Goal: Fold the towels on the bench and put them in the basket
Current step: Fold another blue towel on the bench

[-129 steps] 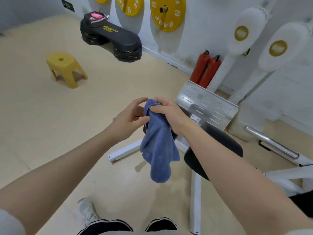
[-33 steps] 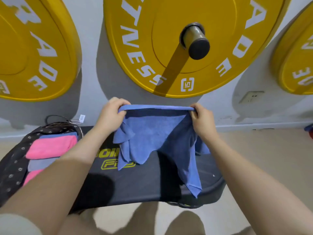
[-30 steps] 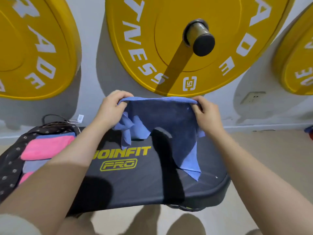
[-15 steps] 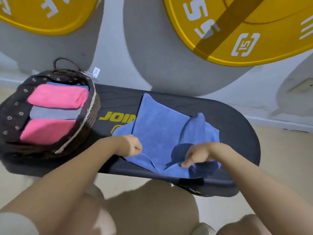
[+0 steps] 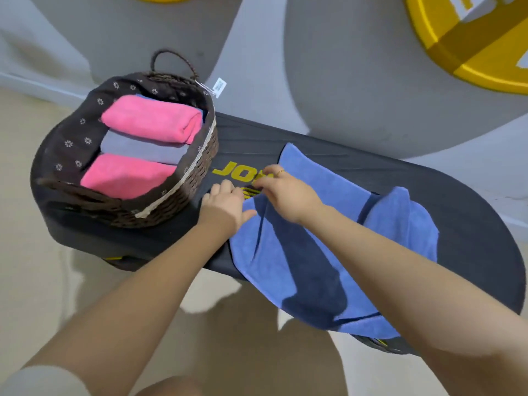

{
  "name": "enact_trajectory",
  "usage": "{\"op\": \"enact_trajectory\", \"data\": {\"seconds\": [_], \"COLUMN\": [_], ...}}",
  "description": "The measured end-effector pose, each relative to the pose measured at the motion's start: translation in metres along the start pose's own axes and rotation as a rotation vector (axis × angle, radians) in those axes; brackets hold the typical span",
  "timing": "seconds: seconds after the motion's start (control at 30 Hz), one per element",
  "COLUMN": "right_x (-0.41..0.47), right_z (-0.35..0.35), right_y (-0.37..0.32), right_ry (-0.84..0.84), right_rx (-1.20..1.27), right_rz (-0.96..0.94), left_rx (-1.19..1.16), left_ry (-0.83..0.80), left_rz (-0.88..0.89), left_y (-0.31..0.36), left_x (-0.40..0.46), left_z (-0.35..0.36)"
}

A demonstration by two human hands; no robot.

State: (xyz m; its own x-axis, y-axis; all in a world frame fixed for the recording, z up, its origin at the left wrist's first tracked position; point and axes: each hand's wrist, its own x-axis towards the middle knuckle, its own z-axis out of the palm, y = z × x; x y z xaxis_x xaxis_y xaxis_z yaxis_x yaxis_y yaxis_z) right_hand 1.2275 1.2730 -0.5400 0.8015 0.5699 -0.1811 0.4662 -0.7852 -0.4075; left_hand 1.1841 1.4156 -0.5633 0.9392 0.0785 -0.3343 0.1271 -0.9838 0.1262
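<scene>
From the head camera, a black bench (image 5: 328, 155) runs from lower left to right along a grey wall, with yellow lettering partly hidden under the hands. A blue towel (image 5: 320, 252) lies spread across the bench's middle and right part; its near edge hangs over the bench's front edge, its far corner reaches toward the back edge, and a rumpled fold stands up toward the right end. The left hand (image 5: 225, 204) rests at the towel's left edge near the lettering, its fingers curled down against the cloth; whether it pinches the cloth cannot be told. The right hand (image 5: 285, 192), with a ring on one finger, is just beside the left, touching it, and its fingertips pinch the towel's left edge, lifting a ridge of cloth under the palm. A wicker basket (image 5: 183, 192) with a dark flowered liner sits on the bench's left end, holding two folded pink towels (image 5: 151, 121) with a grey towel (image 5: 143, 150) between them. A yellow plate (image 5: 480, 44) hangs on the wall at upper right.
</scene>
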Motion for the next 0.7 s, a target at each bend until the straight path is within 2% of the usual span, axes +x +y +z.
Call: {"op": "enact_trajectory", "data": {"seconds": [0.07,0.1,0.2,0.27,0.33,0.4,0.47,0.57,0.6,0.67,0.7], "right_x": [0.004,0.005,0.004,0.002,0.003,0.008,0.017,0.031,0.034,0.036,0.036], "right_z": [0.007,0.009,0.01,0.007,0.001,0.0,0.0,-0.01,-0.014,-0.018,-0.018], "right_y": [-0.008,-0.01,-0.013,-0.015,-0.015,-0.014,-0.014,-0.027,-0.031,-0.038,-0.04], "right_ry": [-0.028,-0.024,-0.074,-0.046,0.078,0.171,0.197,0.122,0.083,-0.042,-0.093], "right_rx": [-0.196,-0.267,-0.314,-0.421,-0.504,-0.457,-0.191,0.574,0.734,0.831,0.754], "right_rz": [-0.057,-0.082,-0.072,-0.034,0.058,0.152,0.275,0.527,0.604,0.669,0.634], "left_rx": [-0.034,-0.157,-0.735,-0.858,-0.795,-0.648,-0.443,-0.19,-0.103,0.034,0.08], "left_ry": [0.031,0.038,0.05,0.061,0.054,0.058,0.067,0.161,0.166,0.114,0.11], "left_rz": [0.048,0.073,0.125,0.154,0.133,0.084,0.041,0.046,0.046,0.023,0.011], "left_y": [-0.001,-0.002,-0.014,-0.029,-0.045,-0.057,-0.067,-0.075,-0.078,-0.082,-0.083], "left_x": [0.002,0.001,-0.008,-0.016,-0.022,-0.027,-0.033,-0.046,-0.049,-0.055,-0.057], "left_z": [0.004,0.005,-0.001,-0.007,-0.008,-0.007,-0.006,-0.004,-0.002,0.0,0.003]}}
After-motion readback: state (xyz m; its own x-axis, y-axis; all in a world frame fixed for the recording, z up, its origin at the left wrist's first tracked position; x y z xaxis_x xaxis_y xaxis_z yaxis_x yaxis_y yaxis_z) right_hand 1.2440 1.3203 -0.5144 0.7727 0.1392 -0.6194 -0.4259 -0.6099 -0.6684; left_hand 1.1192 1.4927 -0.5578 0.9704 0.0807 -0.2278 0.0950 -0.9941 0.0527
